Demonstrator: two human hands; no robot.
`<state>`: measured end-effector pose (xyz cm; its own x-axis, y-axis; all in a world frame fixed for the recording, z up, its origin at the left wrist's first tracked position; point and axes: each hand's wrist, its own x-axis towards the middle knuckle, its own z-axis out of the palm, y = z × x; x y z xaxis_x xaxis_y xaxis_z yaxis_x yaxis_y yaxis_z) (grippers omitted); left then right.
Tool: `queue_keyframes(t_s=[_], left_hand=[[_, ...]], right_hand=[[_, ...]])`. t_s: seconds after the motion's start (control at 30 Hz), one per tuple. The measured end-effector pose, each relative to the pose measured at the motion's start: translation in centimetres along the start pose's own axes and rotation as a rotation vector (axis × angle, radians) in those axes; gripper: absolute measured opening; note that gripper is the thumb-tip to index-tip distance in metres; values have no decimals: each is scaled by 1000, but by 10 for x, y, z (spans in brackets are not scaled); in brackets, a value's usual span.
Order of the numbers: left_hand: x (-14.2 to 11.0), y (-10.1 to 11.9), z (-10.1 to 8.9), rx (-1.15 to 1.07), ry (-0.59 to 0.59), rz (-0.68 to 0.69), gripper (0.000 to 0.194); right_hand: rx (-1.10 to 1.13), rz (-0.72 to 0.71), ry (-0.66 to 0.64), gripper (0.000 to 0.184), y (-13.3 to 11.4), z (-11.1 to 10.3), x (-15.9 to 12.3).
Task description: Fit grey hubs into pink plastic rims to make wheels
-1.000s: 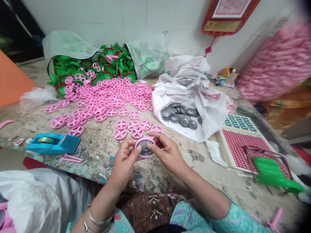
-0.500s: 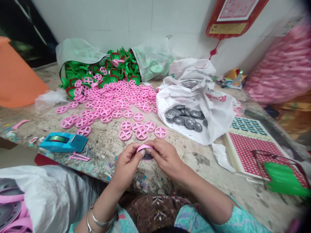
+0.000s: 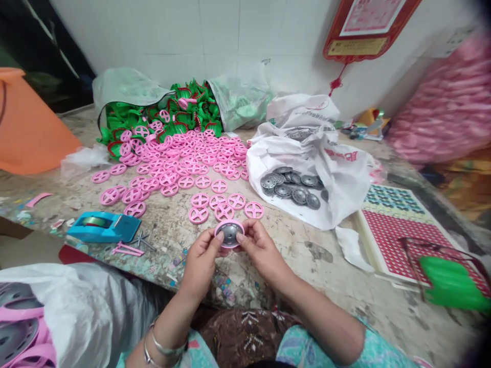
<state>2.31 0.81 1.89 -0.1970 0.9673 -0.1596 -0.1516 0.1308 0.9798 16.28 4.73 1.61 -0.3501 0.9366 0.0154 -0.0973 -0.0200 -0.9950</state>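
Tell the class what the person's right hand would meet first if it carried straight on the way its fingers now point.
The pink plastic wheel with a silver metal centre, already held at the fingertips of the right hand. Beyond it, probably the left hand, though depth is hard to judge.

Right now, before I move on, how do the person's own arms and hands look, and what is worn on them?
The left hand and right hand are bare, without gloves. Silver bangles circle the left wrist. The turquoise sleeve has a patterned print.
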Motion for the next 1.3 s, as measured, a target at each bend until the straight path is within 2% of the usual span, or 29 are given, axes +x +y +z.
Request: queue_keyframes(t_s=[0.07, 0.13, 0.2, 0.27, 0.37, 0.43, 0.47, 0.53, 0.63, 0.73, 0.8, 0.93, 1.0, 1.17, 1.23, 1.3], left_hand=[[-1, 1, -4, 146, 7, 70, 29], [-1, 2, -8, 300, -33, 146, 28], [-2, 2, -8, 384, -60, 202, 27], [-2, 2, -6, 366, -43, 210, 28], [-2, 1, 1, 204, -5, 159, 29], [-2, 2, 4, 78, 23, 114, 30], [-2, 2, 4, 27, 38, 97, 30], [-2, 4, 2, -1, 56, 90, 32], [-1, 8, -3, 204, 31, 188, 27], [-1, 13, -6, 414, -5, 326, 22], [-3, 15, -4, 414, 0, 347, 22], [-8, 17, 1, 266, 34, 280, 22], [-9, 18, 0, 227, 40, 256, 24], [-9, 23, -5, 317, -58, 295, 26], [-9, 24, -5, 358, -94, 327, 26], [-9, 24, -3, 373, -88, 338, 26]], right_hand=[[-232, -99, 10, 18, -5, -4, -1], [-435, -199, -36, 16, -13, -9, -1], [-512, -242, -96, 15, -19, -12, 0], [-435, -200, -82, 14, -20, -12, 2], [-84, -52, -32, 17, -13, -7, 2], [62, 12, -64, 21, -8, -3, 1], [45, 12, -71, 21, -6, -2, 0], [-143, -57, -39, 18, -6, -3, -1], [-478, -266, 9, 18, -16, -10, -1], [-629, -386, -87, 16, -30, -13, 2], [-570, -348, -103, 13, -33, -11, 3], [-84, -127, -16, 13, -22, 1, 0], [8, -73, -24, 16, -15, 4, -3], [-416, -213, -18, 19, -20, -3, -7], [-455, -238, -74, 17, -26, -5, -8], [-386, -209, -103, 16, -28, -5, -7]])
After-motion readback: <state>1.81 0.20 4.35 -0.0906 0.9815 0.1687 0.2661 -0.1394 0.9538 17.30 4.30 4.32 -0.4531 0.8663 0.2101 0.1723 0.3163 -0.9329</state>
